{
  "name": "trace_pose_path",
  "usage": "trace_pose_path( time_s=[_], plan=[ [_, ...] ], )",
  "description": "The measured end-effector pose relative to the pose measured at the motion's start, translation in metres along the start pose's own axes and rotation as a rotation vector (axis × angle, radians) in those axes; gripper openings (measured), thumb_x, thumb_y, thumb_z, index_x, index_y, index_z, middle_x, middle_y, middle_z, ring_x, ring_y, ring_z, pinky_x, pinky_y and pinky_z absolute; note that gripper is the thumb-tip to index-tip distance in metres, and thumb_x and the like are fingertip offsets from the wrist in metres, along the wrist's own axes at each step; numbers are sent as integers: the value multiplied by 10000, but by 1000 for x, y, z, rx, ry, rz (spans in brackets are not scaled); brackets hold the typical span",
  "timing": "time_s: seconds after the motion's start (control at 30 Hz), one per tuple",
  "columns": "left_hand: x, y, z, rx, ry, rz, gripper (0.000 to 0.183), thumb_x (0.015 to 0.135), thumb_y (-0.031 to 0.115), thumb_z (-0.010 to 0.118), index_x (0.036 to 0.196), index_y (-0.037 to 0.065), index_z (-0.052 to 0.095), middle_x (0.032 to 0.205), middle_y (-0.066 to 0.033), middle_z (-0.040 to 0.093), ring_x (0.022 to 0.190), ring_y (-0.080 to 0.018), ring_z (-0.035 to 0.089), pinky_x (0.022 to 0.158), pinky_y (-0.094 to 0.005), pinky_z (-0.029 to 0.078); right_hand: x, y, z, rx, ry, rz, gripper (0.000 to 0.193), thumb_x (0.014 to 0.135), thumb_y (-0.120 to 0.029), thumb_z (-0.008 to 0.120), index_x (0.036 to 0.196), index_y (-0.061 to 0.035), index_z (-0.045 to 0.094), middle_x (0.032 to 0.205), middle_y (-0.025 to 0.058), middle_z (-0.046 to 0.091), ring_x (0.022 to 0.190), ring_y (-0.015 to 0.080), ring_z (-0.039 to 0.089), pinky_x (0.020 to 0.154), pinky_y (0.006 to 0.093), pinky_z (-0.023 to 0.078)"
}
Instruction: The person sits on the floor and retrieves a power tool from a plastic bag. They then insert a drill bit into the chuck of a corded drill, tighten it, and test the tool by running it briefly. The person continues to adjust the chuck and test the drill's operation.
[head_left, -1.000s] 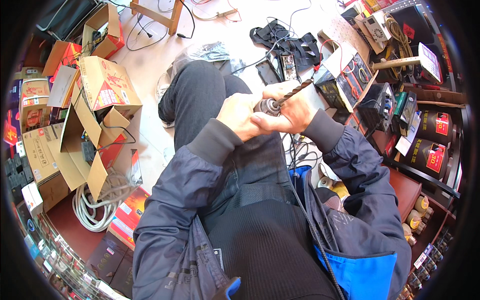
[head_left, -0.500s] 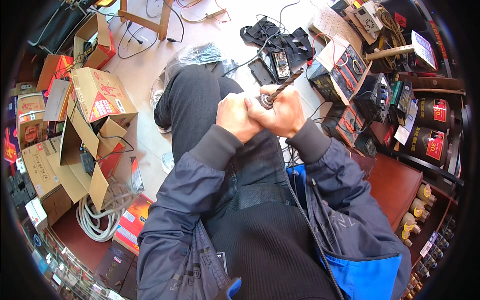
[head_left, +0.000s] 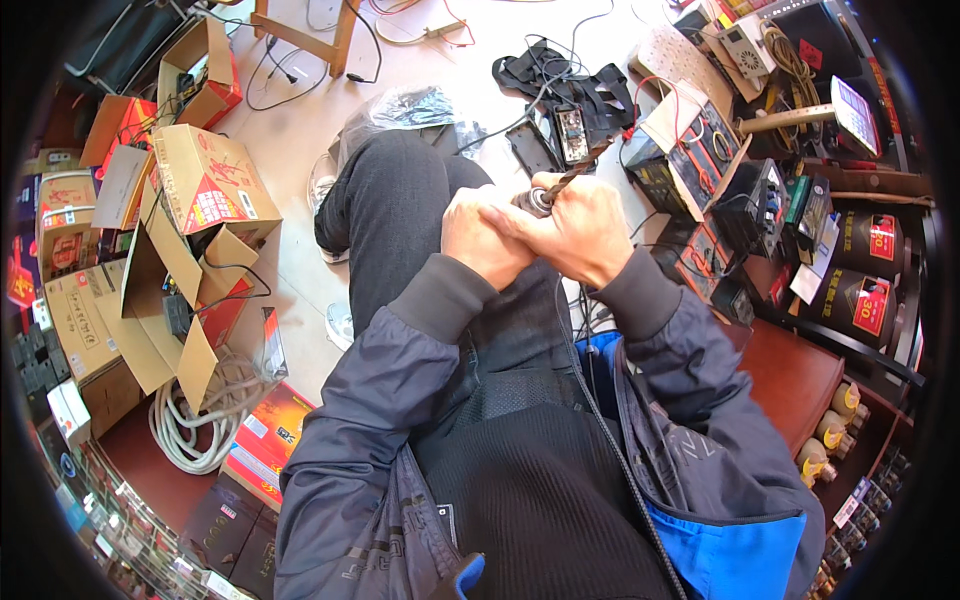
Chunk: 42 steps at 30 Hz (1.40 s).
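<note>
Above my lap, both hands are closed together round a metal drill chuck (head_left: 536, 201), and most of its body is hidden in them. A dark twisted drill bit (head_left: 580, 167) sticks out of the chuck, pointing up and to the right. My left hand (head_left: 482, 238) is a fist on the left side. My right hand (head_left: 588, 232) grips from the right, its thumb laid across toward the left fingers. Past my hands, an opened device (head_left: 571, 136) with its innards showing lies on the floor by its dark cover (head_left: 532, 147) and some black straps (head_left: 602, 95).
Opened cardboard boxes (head_left: 215, 180) crowd the left, with a coiled pale hose (head_left: 185, 430) below. A wooden stool (head_left: 300, 35) stands far off among loose cables. On the right are batteries (head_left: 755, 195), a reddish-brown seat (head_left: 790, 375) and a rack with black rolls (head_left: 850, 290).
The whole view has shifted slightly, with the scene sliding a little right. My hands keep their grip on the chuck; the right one has turned slightly, with the bit still pointing up and right.
</note>
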<state>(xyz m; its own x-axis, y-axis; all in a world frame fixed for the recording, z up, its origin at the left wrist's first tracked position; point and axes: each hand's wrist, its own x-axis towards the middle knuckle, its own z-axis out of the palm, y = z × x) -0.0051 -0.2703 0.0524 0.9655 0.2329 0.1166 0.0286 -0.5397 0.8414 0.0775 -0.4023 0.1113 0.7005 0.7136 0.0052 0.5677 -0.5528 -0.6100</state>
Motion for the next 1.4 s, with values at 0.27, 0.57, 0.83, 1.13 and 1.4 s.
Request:
trace_pose_path(
  time_s=[0.27, 0.57, 0.83, 1.13, 1.4],
  plan=[
    [-2, -2, -1, -29, -24, -28, 243, 792, 255, 751, 831, 18, 716, 774, -216, 712, 768, -425, 714, 721, -499, 566, -2, 12, 19, 155, 122, -48, 392, 849, -344, 779, 696, 0, 669, 577, 156, 591, 484, 304, 551, 489, 396, 420],
    [1, -7, -17, -147, -149, -105, 348, 754, 361, 807, 923, 69, 719, 807, -190, 728, 788, -410, 724, 727, -471, 579, 33, 26, 7, 103, -99, -397, 390, 800, -405, 811, 756, -37, 690, 700, 150, 631, 650, 328, 644, 621, 412, 492],
    [3, -3, -20, -291, -271, -95, 305, 740, 210, 854, 919, 5, 717, 825, -168, 736, 757, -318, 737, 721, -386, 567, 31, 37, -8, 92, -185, -512, 386, 810, -399, 797, 823, -44, 647, 748, 127, 597, 702, 322, 627, 643, 419, 499],
    [4, -6, 3, -34, -60, -33, 239, 781, 261, 765, 838, 30, 739, 776, -223, 712, 761, -425, 719, 721, -476, 577, 13, 39, 17, 212, 7, -206, 368, 860, -349, 758, 739, -25, 632, 629, 145, 556, 544, 285, 585, 537, 387, 454],
    [4, -1, 7, -27, -49, 36, 252, 811, 253, 742, 862, 7, 732, 758, -235, 703, 749, -439, 709, 709, -478, 566, -10, 24, 9, 83, -111, 1, 286, 914, -299, 788, 1025, -48, 707, 839, 91, 682, 659, 227, 614, 608, 341, 495]
  ],
)
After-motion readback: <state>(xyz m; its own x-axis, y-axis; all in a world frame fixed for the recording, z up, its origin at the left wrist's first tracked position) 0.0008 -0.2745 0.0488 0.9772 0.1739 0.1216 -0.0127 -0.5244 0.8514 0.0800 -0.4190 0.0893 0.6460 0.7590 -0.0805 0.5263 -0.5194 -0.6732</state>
